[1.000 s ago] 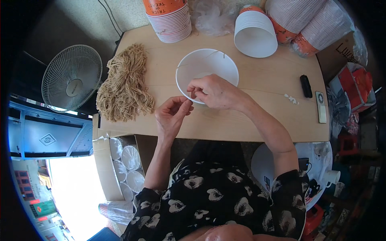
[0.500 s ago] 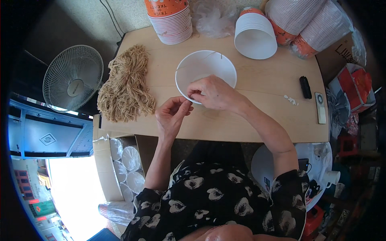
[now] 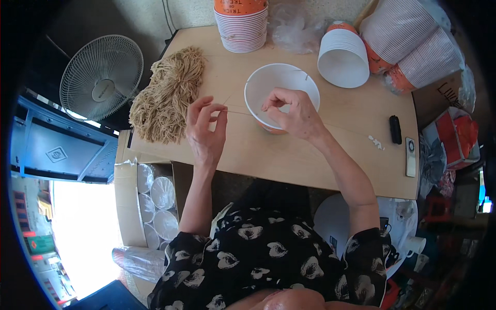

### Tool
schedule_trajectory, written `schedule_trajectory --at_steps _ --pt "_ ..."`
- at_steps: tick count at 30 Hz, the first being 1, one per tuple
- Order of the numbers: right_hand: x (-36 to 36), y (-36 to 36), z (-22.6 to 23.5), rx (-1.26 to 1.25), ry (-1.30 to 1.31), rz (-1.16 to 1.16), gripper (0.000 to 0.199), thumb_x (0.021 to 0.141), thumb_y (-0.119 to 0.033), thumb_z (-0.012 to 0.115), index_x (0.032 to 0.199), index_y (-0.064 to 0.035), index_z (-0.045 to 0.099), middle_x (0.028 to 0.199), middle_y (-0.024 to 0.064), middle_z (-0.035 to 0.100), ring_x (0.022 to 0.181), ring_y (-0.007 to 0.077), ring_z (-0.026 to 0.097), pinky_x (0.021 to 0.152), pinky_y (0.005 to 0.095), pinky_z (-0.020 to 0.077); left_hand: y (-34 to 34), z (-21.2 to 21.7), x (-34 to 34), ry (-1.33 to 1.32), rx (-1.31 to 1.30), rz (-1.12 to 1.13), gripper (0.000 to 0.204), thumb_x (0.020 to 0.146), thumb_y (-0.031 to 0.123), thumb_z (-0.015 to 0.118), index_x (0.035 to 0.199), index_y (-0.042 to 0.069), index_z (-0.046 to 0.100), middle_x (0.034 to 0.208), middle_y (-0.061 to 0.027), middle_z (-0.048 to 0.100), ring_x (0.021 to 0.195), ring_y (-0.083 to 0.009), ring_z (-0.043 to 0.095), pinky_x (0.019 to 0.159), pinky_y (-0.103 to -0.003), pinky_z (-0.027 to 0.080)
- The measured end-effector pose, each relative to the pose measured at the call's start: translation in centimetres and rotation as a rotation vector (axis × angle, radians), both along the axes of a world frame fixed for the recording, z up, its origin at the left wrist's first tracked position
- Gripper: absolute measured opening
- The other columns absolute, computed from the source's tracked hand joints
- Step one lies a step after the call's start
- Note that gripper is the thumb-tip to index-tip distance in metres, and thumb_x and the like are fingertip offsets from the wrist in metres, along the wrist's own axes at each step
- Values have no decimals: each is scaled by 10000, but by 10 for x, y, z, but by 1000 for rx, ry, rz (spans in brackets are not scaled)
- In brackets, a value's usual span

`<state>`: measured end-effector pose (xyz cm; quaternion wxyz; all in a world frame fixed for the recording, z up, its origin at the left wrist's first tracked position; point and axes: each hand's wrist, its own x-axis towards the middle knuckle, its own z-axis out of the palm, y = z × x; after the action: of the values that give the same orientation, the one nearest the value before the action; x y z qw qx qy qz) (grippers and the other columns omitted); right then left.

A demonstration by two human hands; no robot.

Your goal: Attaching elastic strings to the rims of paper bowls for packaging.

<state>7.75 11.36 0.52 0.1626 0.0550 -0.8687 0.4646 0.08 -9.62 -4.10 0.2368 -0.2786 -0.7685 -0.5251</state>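
On the table (image 3: 351,124) stands a white-lined tub (image 3: 260,85), right hand (image 3: 297,113) above, left hand (image 3: 206,132) beside, each grip's contents unclear.

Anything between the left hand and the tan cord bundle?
Nothing visible: the tan cord bundle lies just left of the left hand, no object between. The white-lined bucket and the right hand are on the other side.

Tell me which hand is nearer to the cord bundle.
Left. The left hand is just right of the cord bundle, beside its edge in this view; the right hand is farther right, at the bucket.
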Motion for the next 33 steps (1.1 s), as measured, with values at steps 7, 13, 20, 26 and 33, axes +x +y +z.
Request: schedule_trajectory --at_steps 7,13,20,26,33 --pt "-7 -3 -1 -123 -293 0 117 863 -25 614 950 50 634 848 79 704 802 124 666 759 279 540 -5 -21 -1 -296 50 -247 116 866 -31 696 970 21 687 1118 -123 663 903 -183 699 654 -266 602" --pt "-11 0 -9 -37 -302 83 191 882 -29 627 1054 47 664 860 75 710 788 118 659 743 272 533 -1 -22 18 -664 262 -540 99 919 -25 652 1014 -21 622 1223 -140 647 1015 -186 703 722 -250 599" --pt "-12 -2 -6 82 -236 133 109 876 -56 648 945 17 690 787 64 693 757 128 652 733 295 521 1 -21 17 -670 234 -544 141 928 -30 628 1067 -20 611 1186 -123 657 999 -193 710 727 -261 600" --pt "-13 -5 -11 -48 -241 101 145 892 -121 629 921 20 646 794 127 704 655 183 650 629 346 536 3 0 17 -473 113 -451 348 880 -42 658 1220 29 632 934 -86 692 811 -147 716 713 -268 593" --pt "-14 -2 -9 -36 -297 94 87 908 -56 582 876 24 595 821 48 652 819 126 646 782 298 520 3 4 11 -268 -78 -476 441 848 -19 675 1280 50 621 775 -64 657 664 -117 648 645 -268 549"
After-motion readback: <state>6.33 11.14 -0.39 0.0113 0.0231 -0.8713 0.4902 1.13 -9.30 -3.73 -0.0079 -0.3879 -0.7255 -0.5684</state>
